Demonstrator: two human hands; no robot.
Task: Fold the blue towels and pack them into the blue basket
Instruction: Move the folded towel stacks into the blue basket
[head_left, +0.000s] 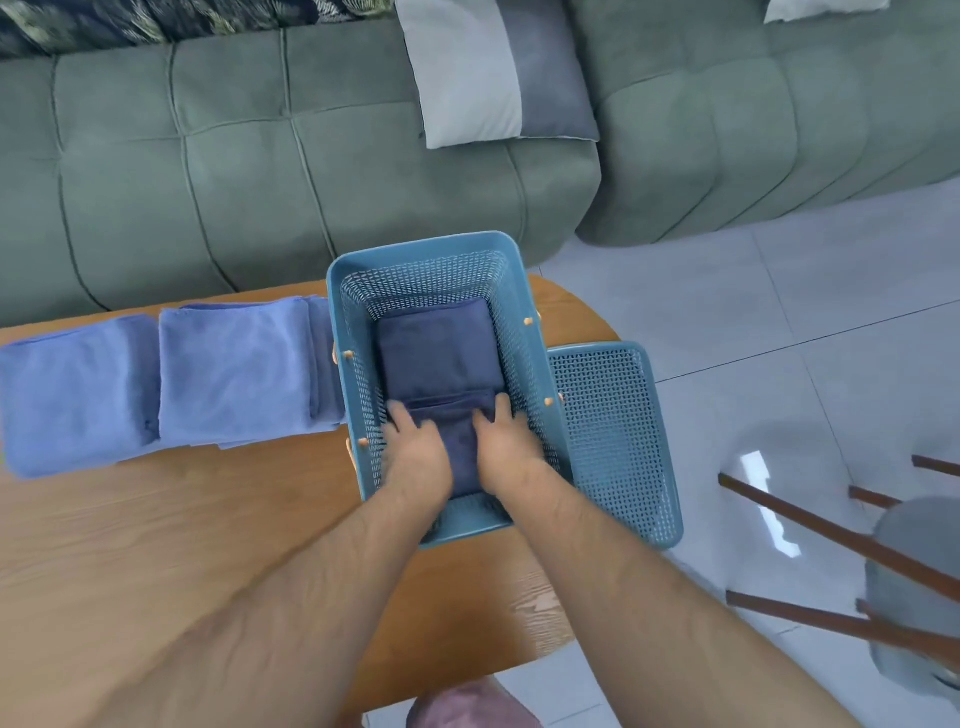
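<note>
Gripping a folded towel (458, 451) by both sides inside the basket (415, 247), your left hand (415, 441) and right hand (506, 435) seemingly hold its folds flat.

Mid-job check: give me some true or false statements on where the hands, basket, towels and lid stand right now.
1. The left hand and right hand are both inside the blue basket, on a dark blue towel. True.
2. That towel is the only one in the basket. False: a second dark towel lies folded at the far end.
3. Folded light blue towels lie on the table left of the basket. True.
4. The lid is fitted on the basket. False: it lies flat beside the basket, on its right.
</note>
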